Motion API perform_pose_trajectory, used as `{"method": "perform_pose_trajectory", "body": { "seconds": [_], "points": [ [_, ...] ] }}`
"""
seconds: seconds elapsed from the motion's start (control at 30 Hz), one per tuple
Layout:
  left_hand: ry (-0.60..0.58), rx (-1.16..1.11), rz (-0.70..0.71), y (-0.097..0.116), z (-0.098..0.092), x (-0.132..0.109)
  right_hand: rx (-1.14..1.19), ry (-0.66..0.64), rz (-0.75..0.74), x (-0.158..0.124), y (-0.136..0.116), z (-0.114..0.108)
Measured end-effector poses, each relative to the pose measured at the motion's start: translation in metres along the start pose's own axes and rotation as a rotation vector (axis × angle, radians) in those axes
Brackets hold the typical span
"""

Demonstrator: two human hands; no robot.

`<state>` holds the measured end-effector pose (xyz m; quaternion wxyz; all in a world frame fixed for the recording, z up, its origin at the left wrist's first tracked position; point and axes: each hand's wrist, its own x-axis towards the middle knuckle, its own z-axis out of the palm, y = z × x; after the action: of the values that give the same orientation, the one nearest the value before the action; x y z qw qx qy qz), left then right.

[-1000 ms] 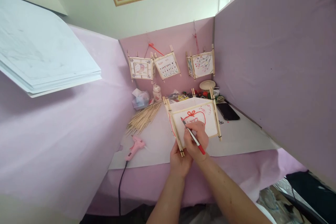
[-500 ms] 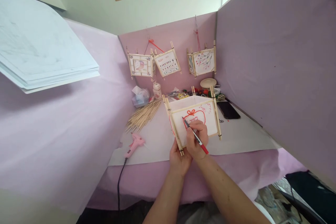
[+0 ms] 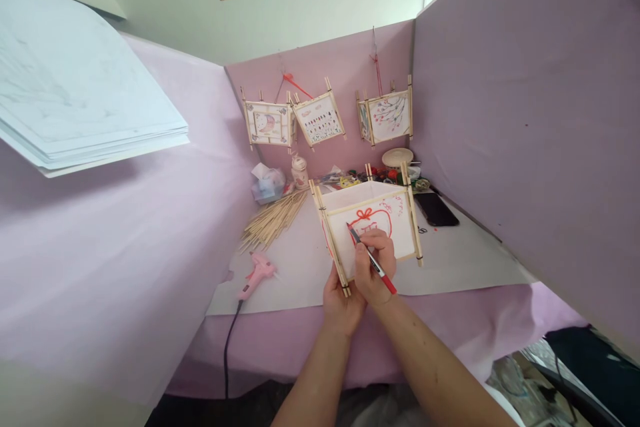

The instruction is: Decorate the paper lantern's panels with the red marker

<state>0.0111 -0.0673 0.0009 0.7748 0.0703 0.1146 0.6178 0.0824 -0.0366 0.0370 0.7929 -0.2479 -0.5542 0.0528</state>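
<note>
A lantern [image 3: 340, 230] made of thin wooden sticks and white paper panels is held tilted above the table. Its front panel carries a red outline with a bow on top, red marks inside it, and small red sprigs at the upper right. My left hand [image 3: 343, 300] grips the lantern from below at its lower left corner; some fingers are hidden behind it. In my right hand [image 3: 373, 267] is a red pen [image 3: 383, 275], pinched between thumb and fingers. The pen's tip meets the panel at the left side of the red outline.
Left on the table lie a pink glue gun [image 3: 257, 273] with a black cord and a bundle of wooden sticks [image 3: 275, 219]. A phone [image 3: 436, 209] lies at the right. Finished-looking lanterns [image 3: 320, 120] hang at the back. Paper sheets [image 3: 90, 100] jut in at upper left.
Almost nothing differs. My right hand and the pen have shifted very slightly, with the tip still at the left side of the red outline.
</note>
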Motion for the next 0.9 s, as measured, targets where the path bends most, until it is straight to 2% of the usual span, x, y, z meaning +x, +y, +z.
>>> {"method": "perform_pose_trajectory", "body": {
  "seconds": [0.73, 0.9],
  "points": [
    [-0.034, -0.005, 0.007, 0.0024, -0.0059, 0.0008, -0.005, -0.052, -0.02, 0.002, -0.0049, -0.0041],
    [0.008, -0.011, 0.006, 0.0025, -0.0075, 0.0018, -0.013, -0.06, -0.008, 0.0025, -0.0073, -0.0036]
  ]
}}
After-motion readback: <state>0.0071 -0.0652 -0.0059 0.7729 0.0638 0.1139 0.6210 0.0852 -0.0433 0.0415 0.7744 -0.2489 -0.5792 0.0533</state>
